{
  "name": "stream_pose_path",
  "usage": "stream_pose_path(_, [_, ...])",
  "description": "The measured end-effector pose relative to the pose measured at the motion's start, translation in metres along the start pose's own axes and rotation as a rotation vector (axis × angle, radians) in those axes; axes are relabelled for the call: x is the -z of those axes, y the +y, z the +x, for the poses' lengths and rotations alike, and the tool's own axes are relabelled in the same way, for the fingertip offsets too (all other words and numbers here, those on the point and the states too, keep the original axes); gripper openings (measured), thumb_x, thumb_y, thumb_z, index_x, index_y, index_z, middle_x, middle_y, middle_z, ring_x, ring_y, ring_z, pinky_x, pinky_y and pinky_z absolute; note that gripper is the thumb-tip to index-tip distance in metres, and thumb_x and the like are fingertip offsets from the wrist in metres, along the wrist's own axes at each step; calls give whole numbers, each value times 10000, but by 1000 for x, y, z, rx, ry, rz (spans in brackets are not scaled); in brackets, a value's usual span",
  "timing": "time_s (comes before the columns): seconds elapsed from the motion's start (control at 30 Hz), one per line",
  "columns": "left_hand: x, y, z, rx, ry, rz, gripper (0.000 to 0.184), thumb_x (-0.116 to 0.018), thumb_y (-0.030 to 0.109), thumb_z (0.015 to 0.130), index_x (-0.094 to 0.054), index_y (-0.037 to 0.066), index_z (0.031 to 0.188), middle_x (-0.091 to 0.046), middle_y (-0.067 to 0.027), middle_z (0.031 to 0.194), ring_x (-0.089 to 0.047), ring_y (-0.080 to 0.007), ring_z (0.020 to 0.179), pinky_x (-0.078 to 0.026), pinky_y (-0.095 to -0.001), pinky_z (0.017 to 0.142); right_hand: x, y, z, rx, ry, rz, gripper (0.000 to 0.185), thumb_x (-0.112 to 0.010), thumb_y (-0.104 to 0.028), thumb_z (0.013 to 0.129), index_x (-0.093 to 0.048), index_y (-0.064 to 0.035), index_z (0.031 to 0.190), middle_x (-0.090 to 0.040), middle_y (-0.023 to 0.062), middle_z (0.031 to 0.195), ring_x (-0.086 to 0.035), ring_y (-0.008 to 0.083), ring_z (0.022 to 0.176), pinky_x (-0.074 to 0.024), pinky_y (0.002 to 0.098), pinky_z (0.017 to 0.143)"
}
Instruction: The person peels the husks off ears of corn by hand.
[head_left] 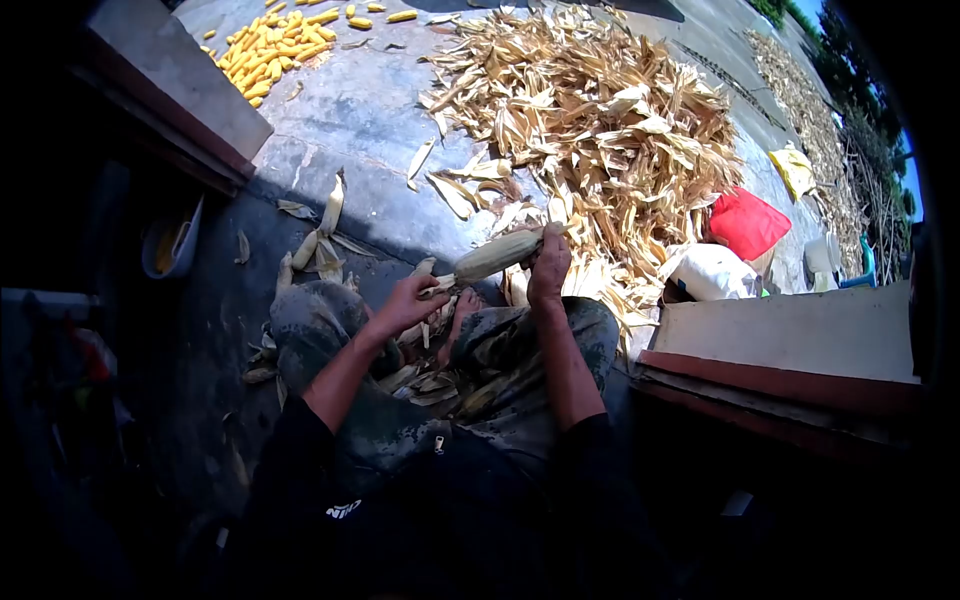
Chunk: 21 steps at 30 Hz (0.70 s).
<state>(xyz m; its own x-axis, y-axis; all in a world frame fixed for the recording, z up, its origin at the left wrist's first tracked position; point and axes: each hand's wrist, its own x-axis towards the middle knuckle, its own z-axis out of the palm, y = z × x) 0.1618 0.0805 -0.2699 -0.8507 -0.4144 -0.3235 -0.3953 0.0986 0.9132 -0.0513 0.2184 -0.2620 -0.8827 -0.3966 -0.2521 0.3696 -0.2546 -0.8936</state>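
An ear of corn [498, 255] in its pale dry husk is held between my two hands, above my lap and slightly tilted. My right hand [549, 270] is closed round its upper right end. At the thin lower left end, my left hand [405, 303] pinches the husk or stem; the fingertips are partly hidden. Loose husks [430, 385] lie between my legs, near my bare feet. Some unhusked ears [322, 240] rest on the floor beyond my left knee.
A big heap of dry husks [610, 130] spreads ahead and to the right. Husked yellow cobs [275, 50] are piled at the far left. A red bag [748, 223] and a white sack [712, 273] sit by the right wall [790, 330]. A bucket [172, 245] stands left.
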Motion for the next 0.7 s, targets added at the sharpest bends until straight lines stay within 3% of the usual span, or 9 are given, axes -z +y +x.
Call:
stream_pose_path(0.1, [21,-9,36,-109,368,-13,444,-735,279,837,-611,-5,1156,-666,-106,948,-619,-136,822,-510,-288,729,23,-10,5,106,41,-96,368,-449,-360,1006,-546,-58,820,-478,-5,602,-419,87,473,-342,256,424])
stream_pose_path(0.17, [44,24,59,-387,893,692,624,-764,308,791,-531,10,1287,-573,-220,1207,-584,-293,1108,-469,-387,943,28,-14,0,171,46,-168,370,-443,-354,1013,-533,-61,807,-479,-3,601,-420,85,476,-350,258,431])
stream_pose_path(0.2, [50,42,62,-386,909,686,624,-764,308,791,-531,10,1287,-573,-220,1207,-584,-293,1108,-469,-387,943,28,-17,-4,201,28,-235,367,-445,-345,1017,-520,-60,800,-479,-1,604,-427,81,486,-362,260,438])
stream_pose_path(0.3, [49,98,56,-484,408,393,796,-789,395,764,-445,23,1378,-489,-209,1334,-472,-343,1257,-366,-404,1074,30,-4,-6,166,-62,-261,360,-464,-331,1015,-552,-44,816,-487,4,616,-439,77,500,-370,247,444])
stream_pose_path(0.37, [26,87,54,-392,18,446,841,-791,435,755,-427,28,1395,-512,-219,1328,-472,-312,1267,-369,-387,1071,32,11,-1,68,-166,-168,321,-472,-315,1013,-594,-32,922,-467,-13,616,-431,74,500,-373,247,447])
stream_pose_path(0.43, [0,66,54,-196,-279,127,861,-780,445,771,-399,14,1412,-533,-207,1309,-493,-265,1246,-386,-368,1047,19,11,-1,-125,-192,27,293,-477,-311,1009,-577,-53,915,-420,-34,600,-395,71,484,-358,244,446])
stream_pose_path(0.5, [-14,45,57,-267,-243,81,779,-782,382,792,-417,-3,1362,-600,-165,1172,-593,-246,1061,-480,-375,925,5,14,13,-303,-207,121,283,-482,-328,997,-530,-82,866,-385,-38,609,-390,88,491,-372,252,459])
stream_pose_path(0.57, [-5,51,56,75,-249,-170,691,-780,353,793,-463,-17,1283,-607,-150,1116,-612,-198,982,-521,-331,831,-12,15,37,-403,-313,97,298,-473,-349,997,-526,-81,878,-446,-13,662,-453,110,549,-421,271,504])
stream_pose_path(0.7, [22,38,66,225,-9,-244,613,-771,316,799,-490,-21,1227,-609,-122,1050,-615,-157,899,-529,-297,753,-16,58,152,-277,-586,-583,457,-456,-406,984,-537,-5,1189,-612,103,930,-631,198,788,-551,323,681])
